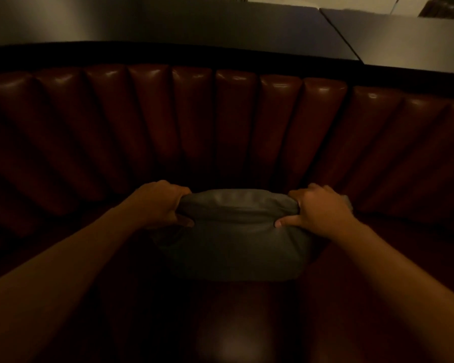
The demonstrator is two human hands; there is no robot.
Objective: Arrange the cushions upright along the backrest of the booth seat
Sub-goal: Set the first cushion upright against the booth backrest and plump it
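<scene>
The left hand point(161, 203) is curled round the left top corner of a grey cushion point(236, 237), its fingers wrapped over the far side and the thumb tucked underneath at the near side, so the fabric bunches where it is gripped. The right hand point(319, 209) grips the opposite top corner in the same way — fingers folded over the back edge, thumb pressed flat along the front face, pointing inward. Both bare forearms reach in from the lower corners of the view and meet the cushion at its two ends. The cushion stands roughly upright between the hands, its top seam stretched level from one grip to the other and its front face turned toward the camera; its lower edge comes down to the seat point(236, 323), though the dim light makes it hard to tell whether it actually rests there. It sits just in front of the backrest point(236, 121), a curved wall of dark red padded vertical channels with a glossy finish — whether the cushion's back touches it cannot be told. Above the backrest runs a dark ledge, and beyond that lie grey tabletops point(220, 24) divided by a slanting seam.
</scene>
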